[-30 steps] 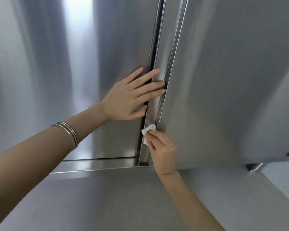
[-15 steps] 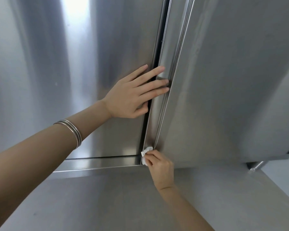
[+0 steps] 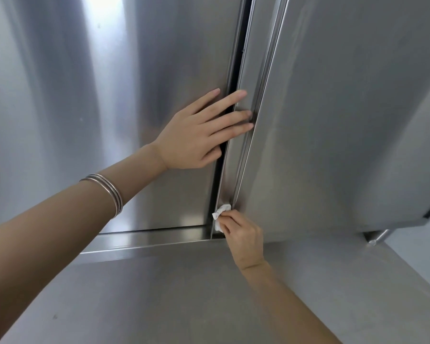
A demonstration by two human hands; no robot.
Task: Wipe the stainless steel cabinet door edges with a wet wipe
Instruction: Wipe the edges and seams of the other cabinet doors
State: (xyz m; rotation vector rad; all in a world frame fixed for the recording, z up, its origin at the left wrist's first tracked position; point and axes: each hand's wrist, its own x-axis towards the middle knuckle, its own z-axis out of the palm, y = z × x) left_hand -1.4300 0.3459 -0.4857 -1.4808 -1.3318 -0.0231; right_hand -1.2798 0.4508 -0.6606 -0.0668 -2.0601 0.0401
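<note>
Two stainless steel cabinet doors fill the view: a closed left door (image 3: 134, 95) and a right door (image 3: 345, 120) swung partly open. My left hand (image 3: 196, 137) lies flat with straight fingers across the dark gap, its fingertips on the right door's folded edge (image 3: 243, 155). My right hand (image 3: 243, 234) pinches a small crumpled white wet wipe (image 3: 220, 214) and presses it against the bottom of that edge, just above the lower frame. Part of the wipe is hidden by my fingers.
A steel frame rail (image 3: 147, 238) runs under the left door, with a flat steel surface (image 3: 171, 294) below it. A hinge pin (image 3: 377, 237) sits under the open door's lower right corner. Silver bangles (image 3: 109, 192) circle my left wrist.
My right hand slid the wipe down the door edge from beside my left hand to the bottom near the frame. My left hand stayed pressed in about the same spot.
</note>
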